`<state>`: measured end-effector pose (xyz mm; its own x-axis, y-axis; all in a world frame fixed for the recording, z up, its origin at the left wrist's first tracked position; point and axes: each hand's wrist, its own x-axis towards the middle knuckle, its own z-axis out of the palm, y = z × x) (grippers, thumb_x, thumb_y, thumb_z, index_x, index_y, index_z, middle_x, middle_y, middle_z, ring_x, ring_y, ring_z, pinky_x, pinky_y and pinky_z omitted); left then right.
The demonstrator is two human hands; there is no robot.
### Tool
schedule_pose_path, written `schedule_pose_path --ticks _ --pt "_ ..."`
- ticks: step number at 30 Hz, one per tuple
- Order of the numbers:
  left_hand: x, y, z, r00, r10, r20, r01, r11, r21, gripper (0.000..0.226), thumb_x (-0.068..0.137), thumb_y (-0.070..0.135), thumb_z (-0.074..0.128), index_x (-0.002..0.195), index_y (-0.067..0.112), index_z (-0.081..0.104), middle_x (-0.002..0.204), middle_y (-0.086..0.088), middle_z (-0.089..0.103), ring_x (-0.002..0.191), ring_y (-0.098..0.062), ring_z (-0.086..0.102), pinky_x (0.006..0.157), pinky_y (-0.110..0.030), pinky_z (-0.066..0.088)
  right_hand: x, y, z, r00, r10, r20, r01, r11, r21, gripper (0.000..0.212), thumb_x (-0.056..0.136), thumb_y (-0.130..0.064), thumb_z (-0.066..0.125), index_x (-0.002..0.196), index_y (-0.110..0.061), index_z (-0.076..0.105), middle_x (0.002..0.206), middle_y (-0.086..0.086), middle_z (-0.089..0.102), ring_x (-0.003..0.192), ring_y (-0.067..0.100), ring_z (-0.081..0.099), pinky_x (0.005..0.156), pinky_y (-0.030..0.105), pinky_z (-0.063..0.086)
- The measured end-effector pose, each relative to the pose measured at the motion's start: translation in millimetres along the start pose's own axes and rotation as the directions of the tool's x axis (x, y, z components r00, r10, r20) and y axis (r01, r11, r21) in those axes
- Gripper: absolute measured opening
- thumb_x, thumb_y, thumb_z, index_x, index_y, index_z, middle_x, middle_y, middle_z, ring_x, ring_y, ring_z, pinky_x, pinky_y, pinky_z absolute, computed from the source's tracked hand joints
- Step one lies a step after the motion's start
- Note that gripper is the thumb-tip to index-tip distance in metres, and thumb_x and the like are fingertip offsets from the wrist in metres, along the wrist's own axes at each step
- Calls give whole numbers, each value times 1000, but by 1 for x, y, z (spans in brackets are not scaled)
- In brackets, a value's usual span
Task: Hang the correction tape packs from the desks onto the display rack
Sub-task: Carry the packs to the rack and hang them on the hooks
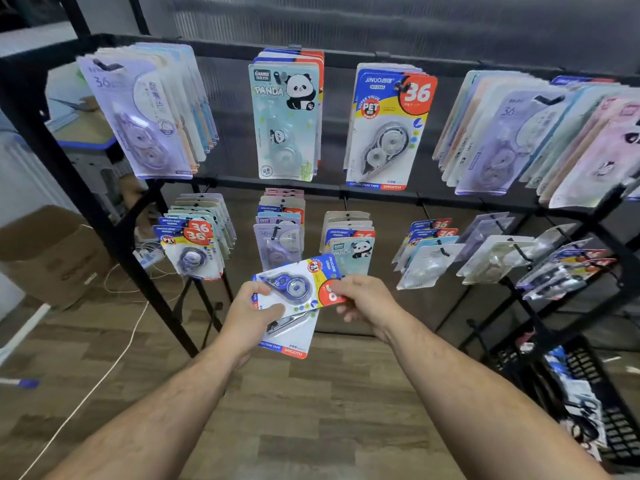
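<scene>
I hold two blue-and-red correction tape packs in front of the black display rack (pixel 381 194). My left hand (pixel 251 315) grips both from the left, thumb on the upper pack. The upper pack (pixel 301 289) lies sideways with its red "36" corner pinched by my right hand (pixel 363 299). The lower pack (pixel 294 336) hangs below it, its "SMOOTH" strip showing. The rack's hooks carry many hung packs: a panda pack (pixel 285 119) and a blue "36" pack (pixel 388 129) in the top row, shorter stacks in the lower row (pixel 277 233).
A cardboard box (pixel 52 254) stands on the wooden floor at left, with white cables (pixel 114 358) trailing past the rack's leg. A black basket (pixel 588 386) with packaged items sits at lower right. A blue-edged desk (pixel 86 133) shows behind the rack's left side.
</scene>
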<state>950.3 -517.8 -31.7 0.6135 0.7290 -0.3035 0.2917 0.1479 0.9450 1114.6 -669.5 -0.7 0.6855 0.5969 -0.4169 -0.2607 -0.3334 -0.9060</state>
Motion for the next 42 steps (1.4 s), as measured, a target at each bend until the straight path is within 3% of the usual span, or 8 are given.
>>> schedule_pose_path --ticks 9,13,15,18,22,31,38,42 --pt "-19 9 10 983 21 183 10 986 -165 61 84 -22 65 127 20 51 102 -19 77 81 -30 74 70 -38 59 -28 -10 -14 989 -99 -107 106 992 65 12 101 -7 58 89 -10 58 63 7 69 51 15 65 46 25 52" --pt "-22 13 -2 987 32 158 -3 984 -181 93 82 -22 67 141 43 38 103 -12 79 91 -31 73 84 -47 57 -29 -10 -21 971 -141 -191 163 981 102 9 101 -8 57 94 -13 59 70 8 66 47 13 59 45 26 51" --pt "-22 12 -10 996 10 85 5 985 -175 99 81 -23 67 153 36 31 107 -9 78 94 -30 72 86 -48 57 -29 -11 -23 967 -149 -208 173 980 101 9 102 -9 58 95 -14 61 73 9 63 45 11 57 44 24 52" --pt "-24 13 -21 1000 -1 -31 -4 988 -156 71 83 -22 63 143 12 48 106 -8 75 87 -23 72 75 -39 59 -26 -13 -27 957 -150 -249 167 985 50 4 101 -12 62 100 -10 65 70 9 63 44 8 53 45 22 50" --pt "-26 15 -28 997 -6 -81 -8 985 -172 41 86 -17 64 117 8 63 108 -13 76 83 -22 73 69 -34 58 -12 -16 -26 939 -135 -316 152 988 30 12 98 -11 65 109 -5 65 75 11 67 46 8 53 48 24 50" --pt "-15 11 -27 991 -8 -135 -15 986 -168 31 83 -16 67 101 9 65 101 -15 77 79 -26 72 69 -35 56 16 -20 -23 902 -145 -406 123 989 -80 11 94 -12 70 102 -7 65 72 8 67 49 13 57 57 33 52" --pt "-4 11 -32 969 -31 -245 -11 985 -170 31 83 -13 67 107 6 64 105 -14 76 95 -35 73 88 -53 57 28 -22 -24 907 -150 -393 93 982 -162 13 94 -19 73 98 -12 63 80 5 71 53 8 61 46 25 44" --pt "-3 13 -29 982 -44 -186 7 981 -195 28 84 -16 64 102 6 62 101 -17 75 87 -32 70 81 -46 56 40 -24 -25 888 -159 -432 81 978 -194 15 91 -22 75 92 -16 61 82 5 73 60 13 66 51 28 49"
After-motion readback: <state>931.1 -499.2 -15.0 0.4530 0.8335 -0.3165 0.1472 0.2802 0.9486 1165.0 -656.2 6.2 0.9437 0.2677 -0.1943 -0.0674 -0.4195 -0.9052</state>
